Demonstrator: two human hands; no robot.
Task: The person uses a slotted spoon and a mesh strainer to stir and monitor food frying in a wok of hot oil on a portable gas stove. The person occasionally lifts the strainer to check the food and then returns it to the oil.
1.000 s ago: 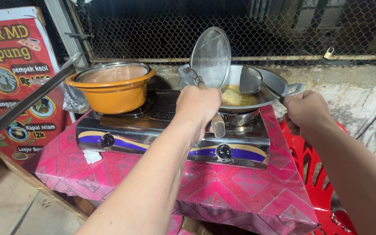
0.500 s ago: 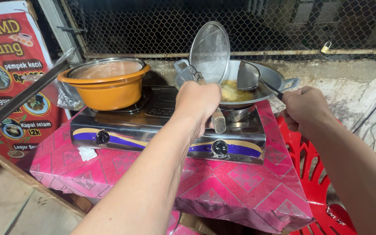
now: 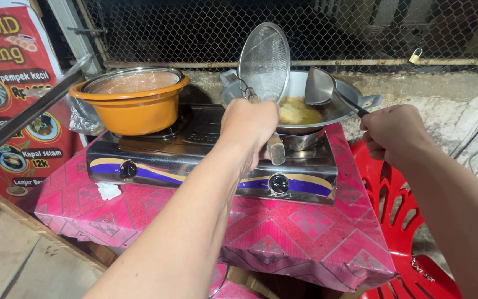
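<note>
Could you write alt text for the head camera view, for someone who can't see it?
A person's left hand holds a round mesh strainer upright over a wok of frying food, while the right hand grips a metal spatula. An orange lidded pot sits on the two-burner stove.

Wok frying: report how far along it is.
Done: yellowish food already sits in oil in the wok on the stove's right burner. In hand: the left hand holds a mesh skimmer upright above the wok; the right hand grips a spatula whose blade is raised. Left: nothing is scooped yet; the skimmer is empty.
</note>
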